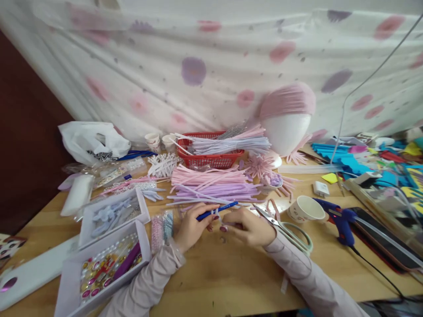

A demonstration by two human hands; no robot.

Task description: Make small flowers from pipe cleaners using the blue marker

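My left hand [194, 226] is closed on a blue pen [228, 206], its tip end pointing right and slightly up. A short whitish fuzzy strip, perhaps pipe cleaner [215, 213], sits around or against the pen by the fingertips. Just to the right, my right hand [249, 225] has its fingers pinched together near that strip; what lies between them is too small and blurred to make out. Scissors with pale green handles [292, 233] lie beside the right wrist. Behind both hands are bundles of lilac pipe cleaners [214, 192] and pink pipe cleaners [208, 177].
A red basket [211, 161] with more pipe cleaners stands at the back, near a white mannequin head [286, 132]. Boxes of beads and gems [142, 246] are left. On the right are a paper cup [306, 209], a blue glue gun [345, 222] and a phone [380, 240].
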